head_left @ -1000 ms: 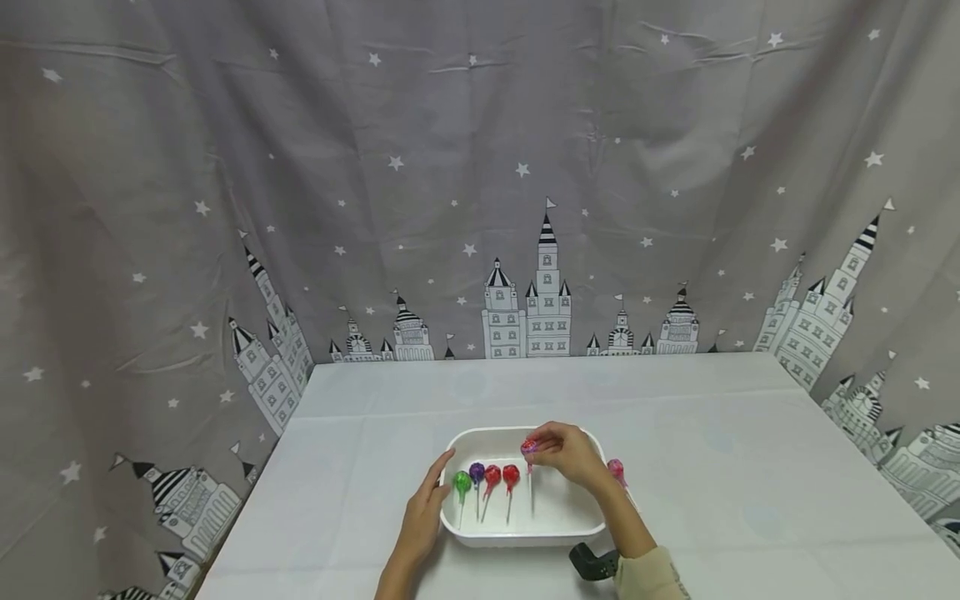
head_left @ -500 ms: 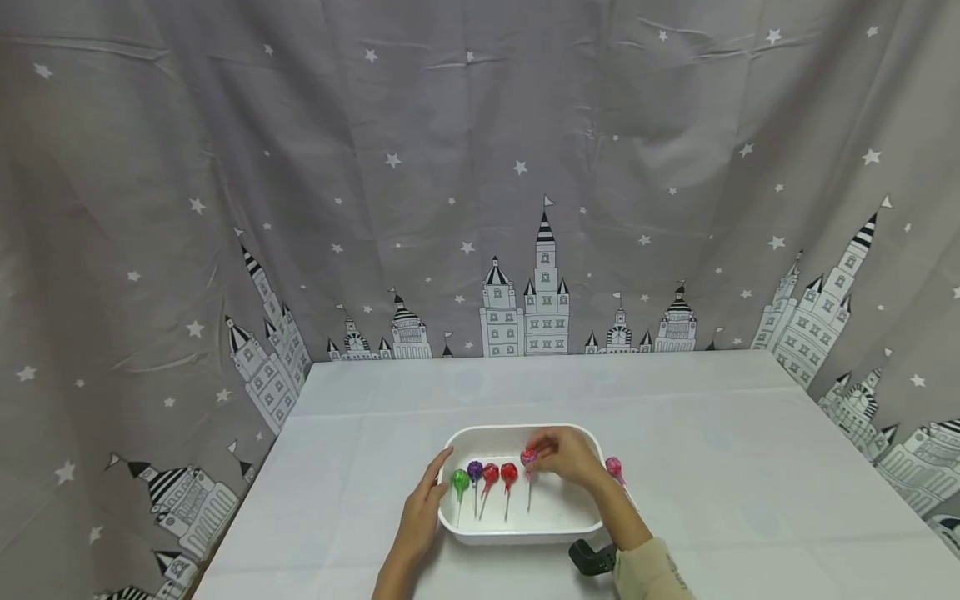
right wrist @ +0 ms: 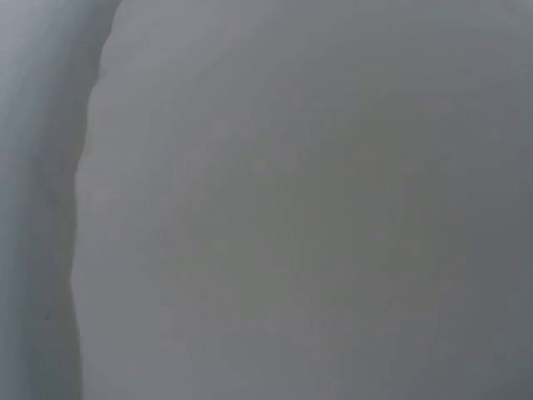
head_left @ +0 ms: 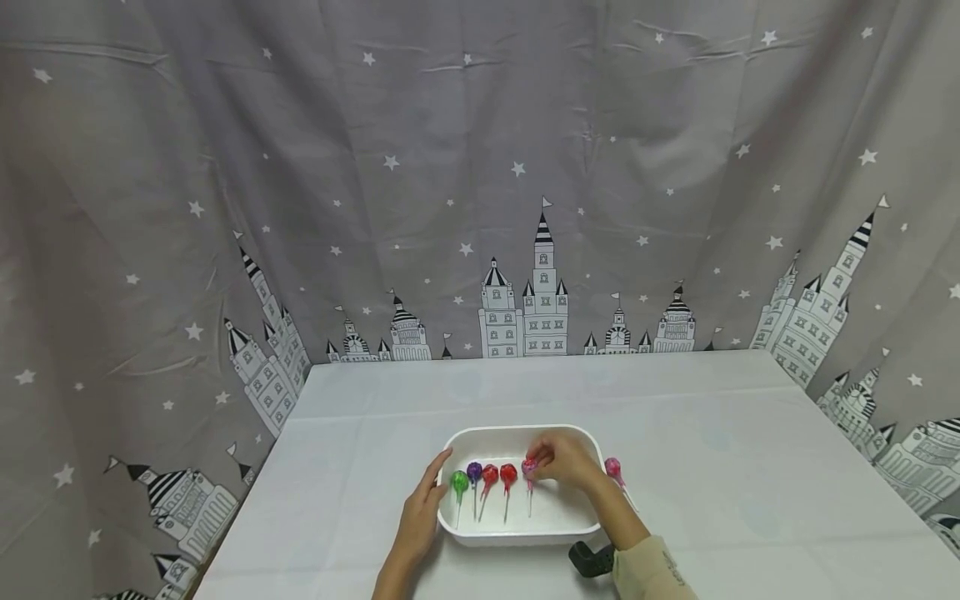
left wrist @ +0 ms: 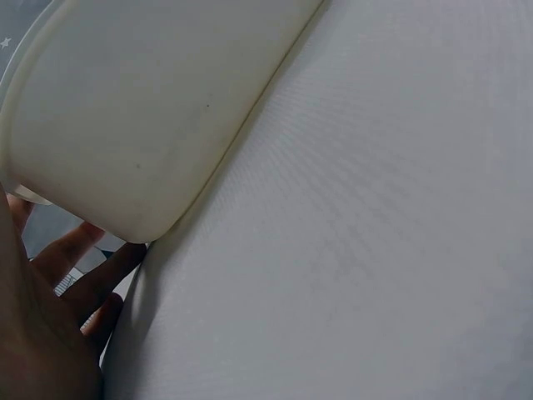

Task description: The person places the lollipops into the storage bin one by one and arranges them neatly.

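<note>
A white tray point(head_left: 525, 537) lies on the table with lollipops in a row: a green lollipop point(head_left: 459, 482), a purple lollipop point(head_left: 474, 472) and two red ones. My right hand point(head_left: 564, 460) reaches over the tray's right part and pinches a pink-and-red lollipop point(head_left: 528, 468) by its head, its stick pointing towards me. My left hand point(head_left: 420, 510) rests against the tray's left side with fairly straight fingers; in the left wrist view the fingers point(left wrist: 104, 279) touch the tray wall point(left wrist: 150, 125). The right wrist view shows only a blurred pale surface, no hand.
Outside the tray, a pink lollipop point(head_left: 613, 469) lies just to its right. A black curved object point(head_left: 591, 560) sits by my right sleeve point(head_left: 649, 571). The white table point(head_left: 360, 442) backs onto a grey curtain point(head_left: 465, 183) printed with castles and stars.
My right hand has lowered slightly with the pink-and-red lollipop, which now lies beside the right red one. My left hand stays at the tray's side.
</note>
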`<action>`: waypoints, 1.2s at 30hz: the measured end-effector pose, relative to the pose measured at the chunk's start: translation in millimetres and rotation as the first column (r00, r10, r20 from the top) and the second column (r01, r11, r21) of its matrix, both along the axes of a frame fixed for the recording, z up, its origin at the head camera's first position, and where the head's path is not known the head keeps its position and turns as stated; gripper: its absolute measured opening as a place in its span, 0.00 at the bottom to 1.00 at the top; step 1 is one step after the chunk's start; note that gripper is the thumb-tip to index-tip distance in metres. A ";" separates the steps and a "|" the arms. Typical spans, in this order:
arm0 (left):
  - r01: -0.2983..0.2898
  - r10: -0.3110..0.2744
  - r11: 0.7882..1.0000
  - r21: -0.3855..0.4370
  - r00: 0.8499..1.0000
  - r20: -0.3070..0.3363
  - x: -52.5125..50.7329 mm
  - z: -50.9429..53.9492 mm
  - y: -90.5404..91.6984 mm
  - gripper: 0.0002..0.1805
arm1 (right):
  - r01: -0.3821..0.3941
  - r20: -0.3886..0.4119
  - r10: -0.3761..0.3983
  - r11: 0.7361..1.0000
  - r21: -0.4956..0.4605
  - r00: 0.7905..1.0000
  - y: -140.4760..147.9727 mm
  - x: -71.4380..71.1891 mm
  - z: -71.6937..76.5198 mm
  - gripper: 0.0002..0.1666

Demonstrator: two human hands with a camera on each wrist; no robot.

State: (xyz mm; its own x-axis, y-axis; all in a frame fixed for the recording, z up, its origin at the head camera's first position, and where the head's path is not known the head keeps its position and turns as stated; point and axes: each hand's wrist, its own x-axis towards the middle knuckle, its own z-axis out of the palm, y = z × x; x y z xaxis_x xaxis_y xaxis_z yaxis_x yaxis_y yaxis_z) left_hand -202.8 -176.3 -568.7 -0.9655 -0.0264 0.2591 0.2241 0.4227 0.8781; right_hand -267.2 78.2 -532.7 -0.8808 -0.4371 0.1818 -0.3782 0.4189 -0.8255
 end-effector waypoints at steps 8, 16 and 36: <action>-0.001 0.001 1.000 0.004 1.000 -0.004 -0.2 -0.3 -1.7 0.27 | -0.011 -0.057 0.014 0.999 0.043 0.998 -3.2 -1.3 -3.4 0.11; -0.003 0.003 1.000 0.002 1.000 0.002 -1.3 -0.8 -2.2 0.27 | -0.020 -0.103 0.028 0.996 0.083 0.994 -5.3 -2.1 -4.0 0.11; -0.006 0.006 1.000 0.011 1.000 -0.003 -1.0 -1.7 -0.5 0.27 | 0.040 -0.134 -0.025 0.993 0.109 0.991 -4.8 3.8 -0.7 0.15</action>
State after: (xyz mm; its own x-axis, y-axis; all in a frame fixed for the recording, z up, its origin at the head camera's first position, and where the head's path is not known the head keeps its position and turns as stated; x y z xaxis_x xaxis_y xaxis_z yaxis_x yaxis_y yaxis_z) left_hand -203.8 -176.8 -570.3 -0.9644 -0.0353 0.2621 0.2245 0.4146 0.8819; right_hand -263.4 73.4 -533.4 -0.8666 -0.4324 0.2492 -0.4652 0.5191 -0.7170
